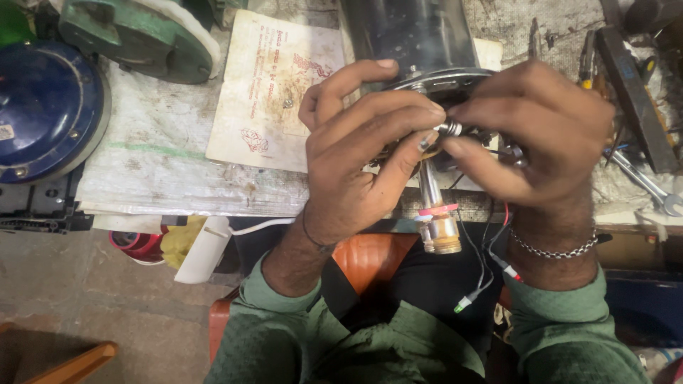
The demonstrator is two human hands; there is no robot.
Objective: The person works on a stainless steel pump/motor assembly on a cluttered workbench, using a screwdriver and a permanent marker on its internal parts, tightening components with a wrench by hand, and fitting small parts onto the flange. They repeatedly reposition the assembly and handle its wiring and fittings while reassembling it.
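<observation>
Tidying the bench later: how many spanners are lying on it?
1: a spanner lies at the bench's right edge, beside the right hand. Others may be hidden among the dark tools above it.

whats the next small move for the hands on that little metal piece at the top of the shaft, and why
Probably keep the left hand steady and let the right hand turn the small metal ring down. Both hands' fingertips pinch it right above the shaft, at the motor body; whether it is seated is hidden.

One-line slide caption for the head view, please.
Left hand and right hand pinch a small metal fitting on a motor shaft at a workbench.
</observation>
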